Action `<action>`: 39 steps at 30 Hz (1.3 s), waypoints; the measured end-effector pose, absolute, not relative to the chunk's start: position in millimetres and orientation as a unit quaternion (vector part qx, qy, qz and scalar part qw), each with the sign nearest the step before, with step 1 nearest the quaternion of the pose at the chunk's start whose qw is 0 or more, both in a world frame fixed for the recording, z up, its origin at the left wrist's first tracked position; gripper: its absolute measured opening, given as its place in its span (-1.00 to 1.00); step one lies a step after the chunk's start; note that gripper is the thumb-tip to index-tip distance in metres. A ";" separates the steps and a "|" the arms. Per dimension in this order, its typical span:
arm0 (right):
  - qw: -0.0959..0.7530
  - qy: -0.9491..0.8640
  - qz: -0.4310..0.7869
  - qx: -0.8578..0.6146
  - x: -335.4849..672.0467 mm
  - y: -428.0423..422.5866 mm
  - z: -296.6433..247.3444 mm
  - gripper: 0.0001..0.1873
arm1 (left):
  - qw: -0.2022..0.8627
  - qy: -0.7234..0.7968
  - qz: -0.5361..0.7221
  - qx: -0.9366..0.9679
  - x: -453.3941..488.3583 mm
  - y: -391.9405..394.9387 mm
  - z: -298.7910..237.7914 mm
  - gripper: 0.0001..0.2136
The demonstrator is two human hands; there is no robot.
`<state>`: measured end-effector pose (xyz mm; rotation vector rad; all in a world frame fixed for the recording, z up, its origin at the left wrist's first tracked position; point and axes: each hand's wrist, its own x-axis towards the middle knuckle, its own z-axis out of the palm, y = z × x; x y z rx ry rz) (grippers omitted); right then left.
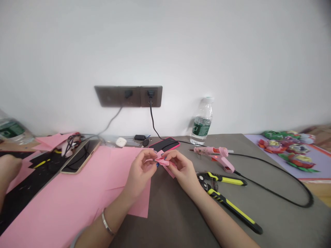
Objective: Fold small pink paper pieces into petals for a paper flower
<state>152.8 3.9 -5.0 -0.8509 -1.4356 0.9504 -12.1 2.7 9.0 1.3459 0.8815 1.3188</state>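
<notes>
Grey matte bench [170, 220] carries a broad, smooth sheet of pink paper [77, 203]. To its right: pliers [222, 193] with ridged yellow-and-black handles, and a pink glue gun [213, 155] on a black cord. A phone in a pink case [165, 144] lies just beyond the work. The left hand [141, 172] and right hand [181, 168] are both closed, pinching a small folded pink paper piece [161, 160] between them, held above the bench near the sheet's edge.

paper piece [162, 161]: pink, red marks | large sheet [69, 206]: plain pink | glue gun [207, 150]: pink | wire strippers [232, 207]: yellow-black
</notes>
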 end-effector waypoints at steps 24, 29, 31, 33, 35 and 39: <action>0.598 -0.684 0.232 -0.347 160.7 2.2 3.5 -0.73 | 0.384 0.352 0.483 0.703 -16.0 -0.3 12.3 -0.80; 0.627 -0.609 0.354 -0.333 156.9 -1.5 3.7 -0.89 | 0.339 0.353 0.484 0.725 -17.0 -1.3 14.9 -0.81; 0.623 -0.576 0.409 -0.336 155.0 -1.8 2.7 -0.84 | 0.339 0.360 0.482 0.724 -16.8 -2.7 16.3 -0.82; 0.610 -0.558 0.441 -0.349 153.7 -0.7 1.6 -0.78 | 0.349 0.357 0.479 0.722 -16.5 -3.8 17.7 -0.83; 0.606 -0.545 0.456 -0.357 153.3 0.9 1.0 -0.78 | 0.373 0.350 0.479 0.714 -15.9 -4.3 18.6 -0.84; 0.621 -0.545 0.444 -0.345 153.8 2.6 1.5 -0.83 | 0.459 0.346 0.480 0.662 -14.6 -4.3 18.0 -0.90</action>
